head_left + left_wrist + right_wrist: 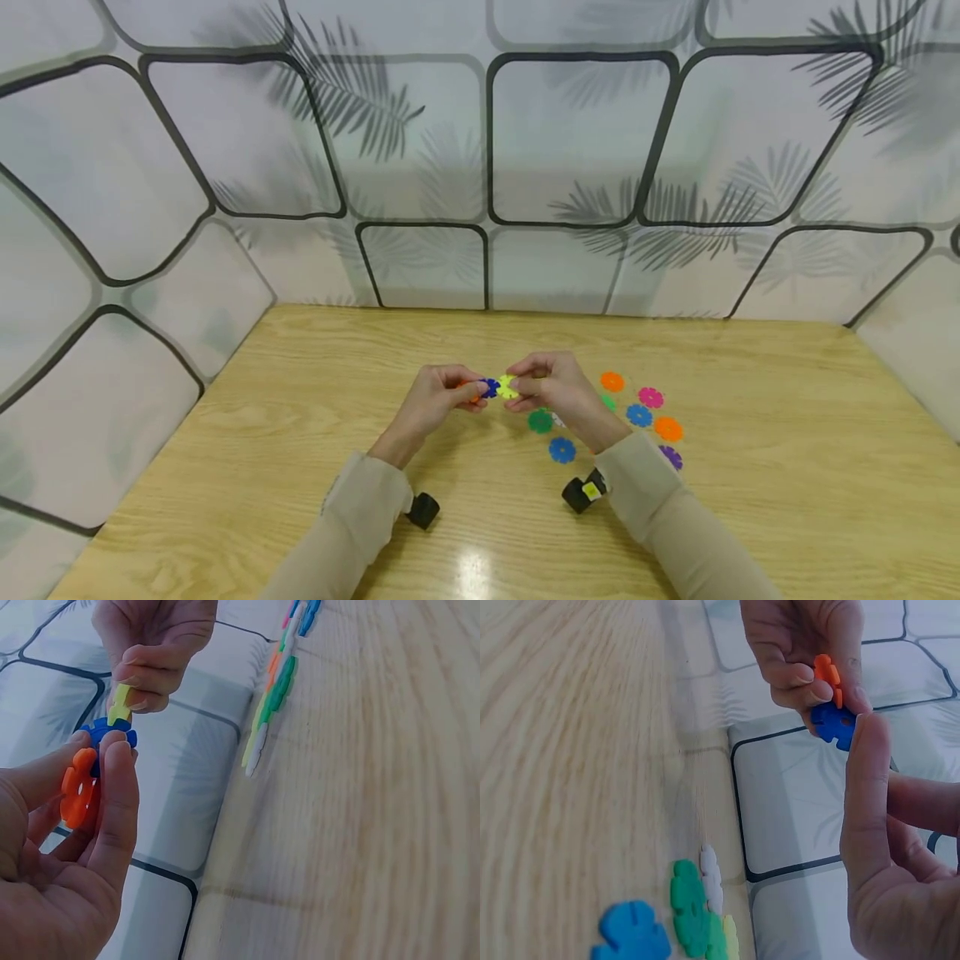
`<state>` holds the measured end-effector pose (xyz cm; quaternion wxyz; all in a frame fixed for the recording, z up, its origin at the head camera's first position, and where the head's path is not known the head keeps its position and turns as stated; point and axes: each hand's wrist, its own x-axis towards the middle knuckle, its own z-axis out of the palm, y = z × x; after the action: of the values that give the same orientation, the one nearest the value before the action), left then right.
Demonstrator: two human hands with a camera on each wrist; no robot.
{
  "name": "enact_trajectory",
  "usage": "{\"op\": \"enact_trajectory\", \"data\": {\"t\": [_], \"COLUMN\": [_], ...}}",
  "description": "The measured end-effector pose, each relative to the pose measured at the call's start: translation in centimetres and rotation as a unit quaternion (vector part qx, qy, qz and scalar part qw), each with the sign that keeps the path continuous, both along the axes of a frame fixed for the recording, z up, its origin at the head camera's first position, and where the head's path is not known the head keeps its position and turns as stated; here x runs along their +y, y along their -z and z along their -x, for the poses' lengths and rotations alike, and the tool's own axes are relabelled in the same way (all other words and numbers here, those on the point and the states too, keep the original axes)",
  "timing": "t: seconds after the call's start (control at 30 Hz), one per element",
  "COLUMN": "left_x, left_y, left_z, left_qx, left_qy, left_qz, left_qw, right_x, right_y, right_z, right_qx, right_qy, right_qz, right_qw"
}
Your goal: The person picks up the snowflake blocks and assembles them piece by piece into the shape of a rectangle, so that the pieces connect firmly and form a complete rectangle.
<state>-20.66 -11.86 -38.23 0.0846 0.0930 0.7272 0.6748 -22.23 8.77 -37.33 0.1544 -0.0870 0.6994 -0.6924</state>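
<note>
Just below the head view's centre, I see the left hand (pixel 442 390), the orange disc (pixel 69 793) partly covered by its fingers, then the blue disc (pixel 491 388) it pinches. The yellow disc (pixel 505 386) touches the blue's right edge, the row running sideways, with the right hand (pixel 551 387) nearer and pinching it. I can't tell whether they interlock; fingers hide the yellow in the right wrist view.

The left forearm (pixel 341 525) and right forearm (pixel 693 529), both sleeved, extend forward and converge. The left hand (pixel 441 388) pinches between thumb (pixel 467 392) and fingers (pixel 118 799). The right hand (pixel 557 387) pinches likewise, its fingers bent. The hands face each other, near but apart, each wrist (pixel 395 446) bare beyond its sleeve (pixel 382 482).
</note>
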Motion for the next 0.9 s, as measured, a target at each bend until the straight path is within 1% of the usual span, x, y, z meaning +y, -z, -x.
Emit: {"op": "enact_trajectory", "data": {"t": [0.13, 0.37, 0.5, 0.63, 0.8, 0.9], "left_x": [0.17, 0.3, 0.29, 0.14, -0.05, -0.04], "left_y": [0.18, -0.31, -0.3, -0.24, -0.26, -0.47], "left_z": [-0.09, -0.3, -0.23, -0.13, -0.06, -0.27], "left_qx": [0.003, 0.006, 0.004, 0.006, 0.023, 0.022], "left_qy": [0.004, -0.001, 0.01, 0.02, 0.038, 0.055], "left_qz": [-0.005, -0.002, 0.003, 0.017, 0.048, 0.062], "left_qw": [1.0, 1.0, 0.9999, 0.9996, 0.9979, 0.9963], "right_x": [-0.22, -0.52, -0.46, -0.2, 0.1, 0.22], "right_y": [0.03, -0.41, -0.35, -0.29, -0.33, -0.59], "right_z": [-0.16, -0.36, -0.49, -0.44, -0.3, -0.3], "right_qx": [-0.014, -0.011, -0.018, -0.017, -0.013, -0.004], "right_qy": [0.006, 0.009, 0.009, -0.001, -0.019, -0.041], "right_qz": [0.013, 0.011, 0.014, 0.002, -0.008, -0.012], "right_qw": [1.0, 1.0, 1.0, 1.0, 1.0, 0.999]}}
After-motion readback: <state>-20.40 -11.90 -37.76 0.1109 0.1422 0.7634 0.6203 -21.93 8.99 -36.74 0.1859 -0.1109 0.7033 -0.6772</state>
